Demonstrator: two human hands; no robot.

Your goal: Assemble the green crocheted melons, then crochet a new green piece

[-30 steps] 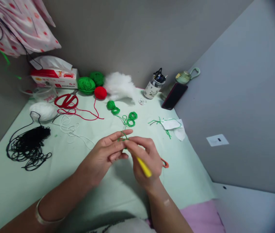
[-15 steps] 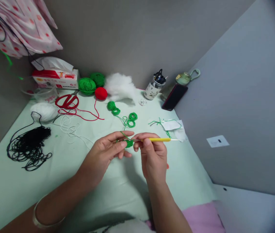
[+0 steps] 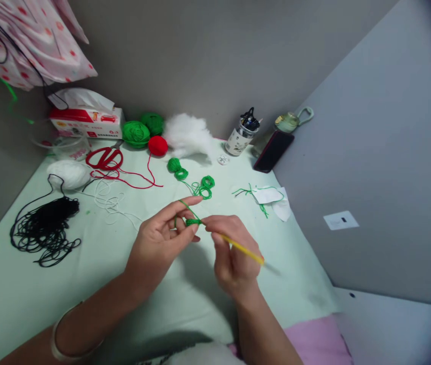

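Note:
Between the thumb and fingers of my left hand is a small green crochet piece. Green yarn runs from the piece up over my raised left index finger. My right hand is closed around a crochet hook with a yellow handle, which slants down to the right. The hook's tip meets the crochet piece's right end, though my fingers partly cover it. Just beyond my hands lie small green crocheted rings and a little green yarn ball.
Along the back stand a tissue pack, green yarn balls, a red ball, white stuffing, a pen jar and a phone. Red scissors, white yarn and tangled black yarn lie left.
The hook has swung from level to slanting down to the right as my right hand turned. My left index finger has lifted, drawing the green yarn up.

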